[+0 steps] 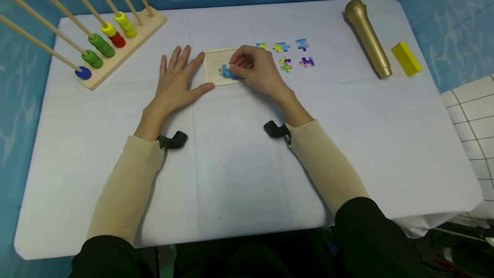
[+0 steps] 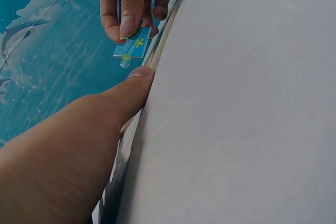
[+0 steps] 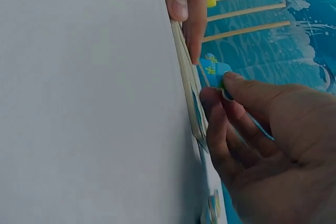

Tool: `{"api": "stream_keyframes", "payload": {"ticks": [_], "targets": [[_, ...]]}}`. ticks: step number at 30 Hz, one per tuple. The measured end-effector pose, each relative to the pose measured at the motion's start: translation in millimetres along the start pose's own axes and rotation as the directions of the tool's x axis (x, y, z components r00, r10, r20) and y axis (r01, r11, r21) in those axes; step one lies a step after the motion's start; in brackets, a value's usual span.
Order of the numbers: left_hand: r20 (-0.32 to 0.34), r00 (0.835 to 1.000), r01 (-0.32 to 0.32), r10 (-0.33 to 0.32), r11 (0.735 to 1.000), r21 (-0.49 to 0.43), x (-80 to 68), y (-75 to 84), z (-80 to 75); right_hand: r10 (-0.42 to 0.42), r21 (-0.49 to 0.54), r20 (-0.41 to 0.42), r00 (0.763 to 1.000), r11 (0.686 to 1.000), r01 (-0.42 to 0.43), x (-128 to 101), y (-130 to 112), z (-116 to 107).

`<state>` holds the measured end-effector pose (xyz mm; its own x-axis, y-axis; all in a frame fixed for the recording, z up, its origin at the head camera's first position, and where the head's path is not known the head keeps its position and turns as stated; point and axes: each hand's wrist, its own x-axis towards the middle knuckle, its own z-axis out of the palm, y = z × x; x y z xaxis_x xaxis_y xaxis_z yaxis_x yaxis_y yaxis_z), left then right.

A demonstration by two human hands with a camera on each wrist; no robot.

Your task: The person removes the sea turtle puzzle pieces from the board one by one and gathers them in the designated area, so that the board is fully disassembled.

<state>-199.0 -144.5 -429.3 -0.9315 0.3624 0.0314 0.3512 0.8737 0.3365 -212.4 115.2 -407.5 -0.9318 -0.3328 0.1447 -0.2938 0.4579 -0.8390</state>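
Observation:
A blue jigsaw piece (image 1: 225,71) with small yellow flowers (image 2: 138,42) is pinched between the thumb and fingers of my right hand (image 1: 264,70), held over a shallow wooden puzzle tray (image 1: 210,70). Part of the tray is hidden behind that hand, and a bit of blue shows inside it below the held piece. My left hand (image 1: 175,76) lies with fingers spread at the tray's left side, its thumb and index fingertip touching the tray's edge. In the right wrist view the held piece (image 3: 214,70) stands tilted above the tray's rim.
Several loose jigsaw pieces (image 1: 307,62) lie right of the tray. A wooden abacus (image 1: 127,50) with colored beads stands at the back left. At the back right lie a gold microphone (image 1: 368,40) and a yellow block (image 1: 407,58). A white cloth (image 1: 247,162) covers the table.

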Motion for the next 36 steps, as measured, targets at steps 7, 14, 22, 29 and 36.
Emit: {"api": "stream_keyframes", "payload": {"ticks": [7, 14, 22, 29, 36], "targets": [[-0.005, 1.000, -0.001, 0.001, 1.000, -0.002, 0.9, 0.6, 3.0, 0.069, 0.070, -0.016, 0.997, 0.995, -0.068, -19.4, -17.5, -24.9], [-0.005, 1.000, 0.009, -0.009, 1.000, 0.008, -0.8, 1.1, 1.1, 0.142, 0.005, -0.011, 0.990, 0.990, -0.142, -47.3, -27.2, -55.6], [-0.001, 1.000, 0.009, -0.009, 1.000, -0.003, -1.1, 0.3, 2.5, 0.221, 0.011, -0.037, 0.975, 0.975, -0.220, -64.4, 5.2, -81.1], [-0.007, 1.000, 0.009, -0.009, 1.000, 0.007, -1.9, 0.3, 1.5, 0.263, -0.010, -0.035, 0.964, 0.965, -0.264, -81.0, 24.9, -100.6], [-0.005, 1.000, 0.008, -0.008, 1.000, 0.019, -2.6, 1.1, -2.6, 0.270, -0.108, -0.029, 0.962, 0.956, -0.272, -91.2, 40.1, -107.4]]}}
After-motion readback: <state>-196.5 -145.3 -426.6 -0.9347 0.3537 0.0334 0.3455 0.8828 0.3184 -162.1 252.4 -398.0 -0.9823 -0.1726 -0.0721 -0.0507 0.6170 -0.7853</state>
